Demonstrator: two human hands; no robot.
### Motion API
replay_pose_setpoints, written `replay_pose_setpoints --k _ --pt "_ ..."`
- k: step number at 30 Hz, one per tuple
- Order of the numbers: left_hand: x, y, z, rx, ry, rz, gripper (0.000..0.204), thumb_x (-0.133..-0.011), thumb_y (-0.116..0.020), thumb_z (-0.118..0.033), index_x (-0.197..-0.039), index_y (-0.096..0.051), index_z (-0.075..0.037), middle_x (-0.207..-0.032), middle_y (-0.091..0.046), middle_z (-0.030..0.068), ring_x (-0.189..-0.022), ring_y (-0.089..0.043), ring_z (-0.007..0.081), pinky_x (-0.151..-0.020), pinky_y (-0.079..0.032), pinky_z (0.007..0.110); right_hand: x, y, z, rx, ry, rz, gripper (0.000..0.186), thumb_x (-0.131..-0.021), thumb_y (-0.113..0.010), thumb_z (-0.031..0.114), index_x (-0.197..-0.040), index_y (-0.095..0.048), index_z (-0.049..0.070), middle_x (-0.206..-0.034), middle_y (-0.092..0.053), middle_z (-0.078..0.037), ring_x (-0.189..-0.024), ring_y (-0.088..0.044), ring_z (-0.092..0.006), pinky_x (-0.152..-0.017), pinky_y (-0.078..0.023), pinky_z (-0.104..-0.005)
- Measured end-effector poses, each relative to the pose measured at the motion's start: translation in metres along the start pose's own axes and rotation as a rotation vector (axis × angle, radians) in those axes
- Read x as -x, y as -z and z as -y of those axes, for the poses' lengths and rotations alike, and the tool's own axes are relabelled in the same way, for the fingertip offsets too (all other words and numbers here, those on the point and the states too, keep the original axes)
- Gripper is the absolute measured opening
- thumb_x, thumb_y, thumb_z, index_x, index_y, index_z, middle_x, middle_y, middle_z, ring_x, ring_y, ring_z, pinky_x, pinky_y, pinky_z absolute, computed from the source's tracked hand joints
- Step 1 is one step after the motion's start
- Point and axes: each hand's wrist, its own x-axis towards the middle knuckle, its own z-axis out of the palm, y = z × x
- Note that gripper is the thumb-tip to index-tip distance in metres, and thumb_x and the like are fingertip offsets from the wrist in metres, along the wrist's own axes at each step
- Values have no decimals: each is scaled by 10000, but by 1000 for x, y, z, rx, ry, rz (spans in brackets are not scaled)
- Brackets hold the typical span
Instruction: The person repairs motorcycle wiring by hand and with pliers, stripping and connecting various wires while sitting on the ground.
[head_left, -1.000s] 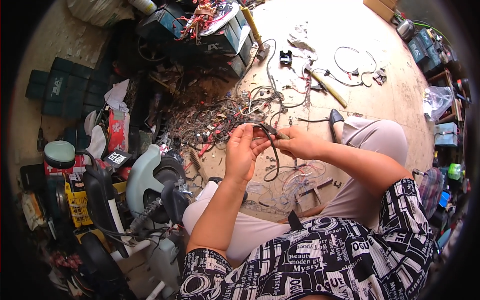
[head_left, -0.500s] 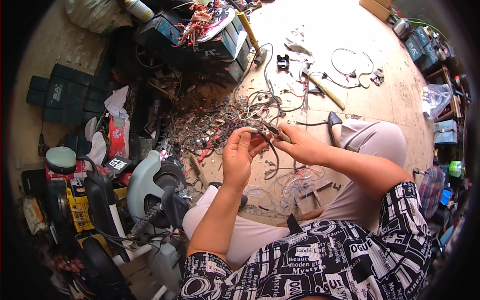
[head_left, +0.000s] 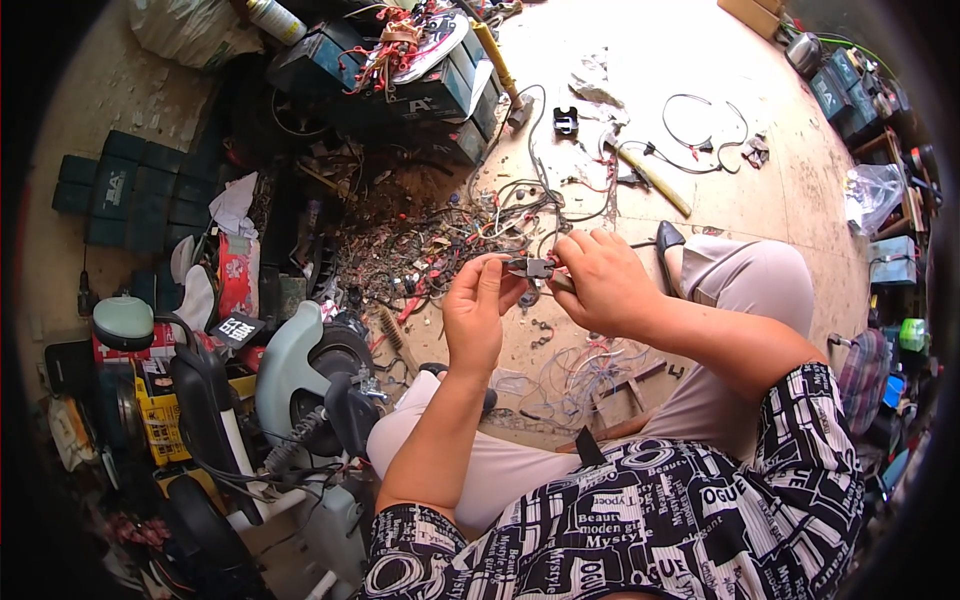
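Note:
My right hand [head_left: 608, 285] is closed round a pair of pliers [head_left: 538, 269], their metal head turned to the left. My left hand [head_left: 473, 312] pinches a dark piece of cable [head_left: 514, 264] between thumb and fingers, right against the plier jaws. Whether the jaws grip the cable is too small to make out. Below and beyond both hands, a heap of tangled wires and scraps [head_left: 430, 235] covers the floor.
A hammer [head_left: 652, 180] lies beyond my right hand near a looped black cable [head_left: 690, 98]. Thin loose wires [head_left: 590, 365] lie close to my legs. At the left stands a grey scooter part [head_left: 285, 365] with a wheel; dark battery boxes [head_left: 430, 100] are stacked at the back.
The pliers have turned so their head shows broadside, and my right hand has rolled over them, knuckles up. The black cable that hung in a loop below my hands no longer shows there.

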Motion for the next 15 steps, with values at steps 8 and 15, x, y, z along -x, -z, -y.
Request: replay_pose_setpoints --k 8,15 --pt "-1 -3 2 47 74 -81 180 -962 -525 -164 -992 -596 -1 -915 -649 93 -827 -658 171 -771 -574 305 0 -1 0 56 -52 30 257 -775 -624 219 -907 -510 31 -830 -540 -134 -799 -529 -312 -716 -417 -414" --pt "-2 -3 5 48 99 -104 161 -949 -549 -157 -951 -599 -5 -881 -659 89 -784 -666 163 -734 -581 291 -1 0 3 104 -44 22 247 -785 -607 228 -889 -506 28 -830 -541 -134 -791 -534 -308 -717 -414 -415"
